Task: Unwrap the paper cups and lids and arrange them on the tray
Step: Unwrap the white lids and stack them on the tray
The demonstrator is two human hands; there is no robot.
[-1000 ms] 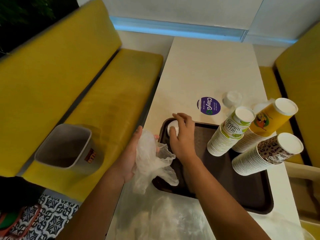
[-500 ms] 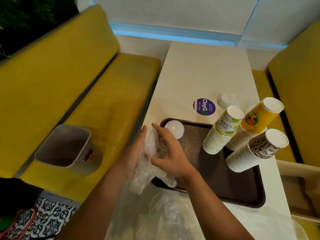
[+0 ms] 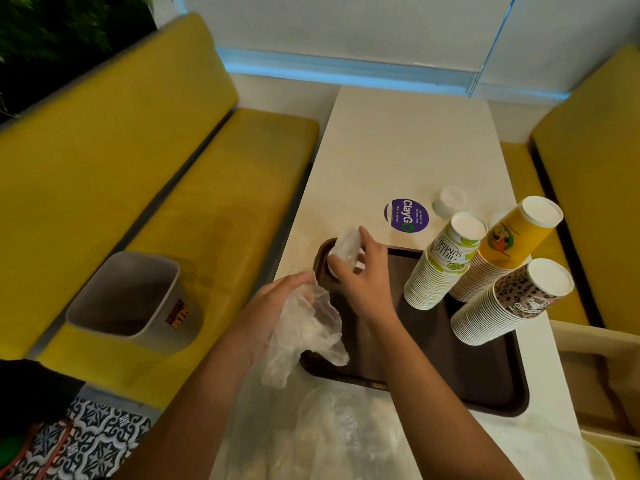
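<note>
Left hand (image 3: 277, 306): curled round a crumpled plastic wrap (image 3: 304, 327), held at the tray's near left edge, as it was half a second ago.
Right hand (image 3: 367, 278): has left the wrap and reached to the tray's far left corner, where thumb and fingers clasp the lid stack (image 3: 344, 249).
Lid stack: sits in the far left corner of the brown tray (image 3: 485, 375). It stood uncovered before and is now mostly hidden by the hand. Its top looks glossy and clear; I cannot tell whether that is a lid or wrap.
Cups: the lime-print stack (image 3: 440, 268), yellow stack (image 3: 509, 244) and leopard-print stack (image 3: 509, 303) lie tilted along the tray's right side, touching one another, unchanged.
Loose lid (image 3: 450, 200): on the white table (image 3: 398, 150) just beside the purple sticker (image 3: 407, 215), apart from the tray.
Clear bag (image 3: 329, 434): spread on the table's near end, between the forearms.
Bin (image 3: 128, 296): on the yellow bench (image 3: 207, 220), left of the table.
</note>
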